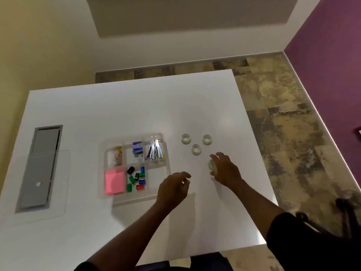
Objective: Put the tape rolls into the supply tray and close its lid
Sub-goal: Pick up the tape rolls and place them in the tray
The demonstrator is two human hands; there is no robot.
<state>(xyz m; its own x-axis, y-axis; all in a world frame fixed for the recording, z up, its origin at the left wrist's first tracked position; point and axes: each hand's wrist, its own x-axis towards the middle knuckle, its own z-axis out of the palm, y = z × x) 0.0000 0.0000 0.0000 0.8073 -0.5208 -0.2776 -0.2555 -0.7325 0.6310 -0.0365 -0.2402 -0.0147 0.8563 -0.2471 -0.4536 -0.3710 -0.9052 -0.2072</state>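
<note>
Three clear tape rolls lie flat on the white table: one (185, 138) at the left, one (206, 139) at the right, one (196, 149) nearer me. My right hand (226, 170) holds a fourth tape roll (212, 165) just right of them, lifted off the table. My left hand (173, 187) hovers with curled fingers beside the right edge of the clear supply tray (167, 153). The tray holds pink sticky notes, coloured clips and other small supplies. Its clear lid (58, 212) lies flat at the far left of the table.
A grey rectangular panel (42, 165) is set into the table under the lid. The table's right edge (254, 133) drops to a tiled floor. A dark chair part (343, 210) stands at the lower right.
</note>
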